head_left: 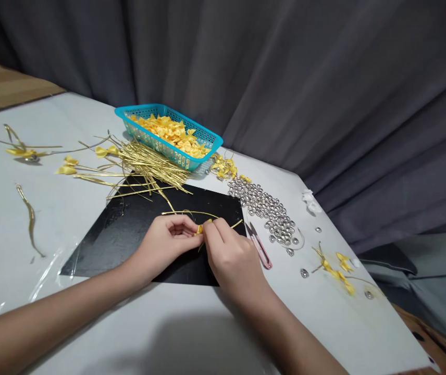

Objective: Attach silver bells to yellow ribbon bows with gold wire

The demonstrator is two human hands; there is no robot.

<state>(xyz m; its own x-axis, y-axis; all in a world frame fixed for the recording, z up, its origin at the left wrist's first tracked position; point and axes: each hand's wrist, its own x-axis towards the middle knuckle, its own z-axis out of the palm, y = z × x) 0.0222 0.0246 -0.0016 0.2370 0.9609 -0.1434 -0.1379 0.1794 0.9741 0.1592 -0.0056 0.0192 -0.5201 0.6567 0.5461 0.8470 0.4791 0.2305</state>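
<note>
Above the black mat (106, 245), my left hand (168, 237) and my right hand (226, 250) meet fingertip to fingertip. Between them is a small yellow ribbon bow (199, 229), mostly covered by the fingers. Left thumb and index finger pinch the bow's left side; the right fingers close on its other side. A gold tie (194, 212) curves just behind the fingertips, and I cannot tell whether it is fixed to the bow. Right of my right hand lie pink thread snips (261, 249), blades pointing away.
A blue basket (123, 111) of yellow bows stands at the back, with a bundle of gold ties (152, 164) before it. Silver beads (264, 203) spread to the right. Finished-looking bow pieces (334, 271) lie near the right edge, others (27, 152) at left. A grey curtain (223, 62) hangs behind.
</note>
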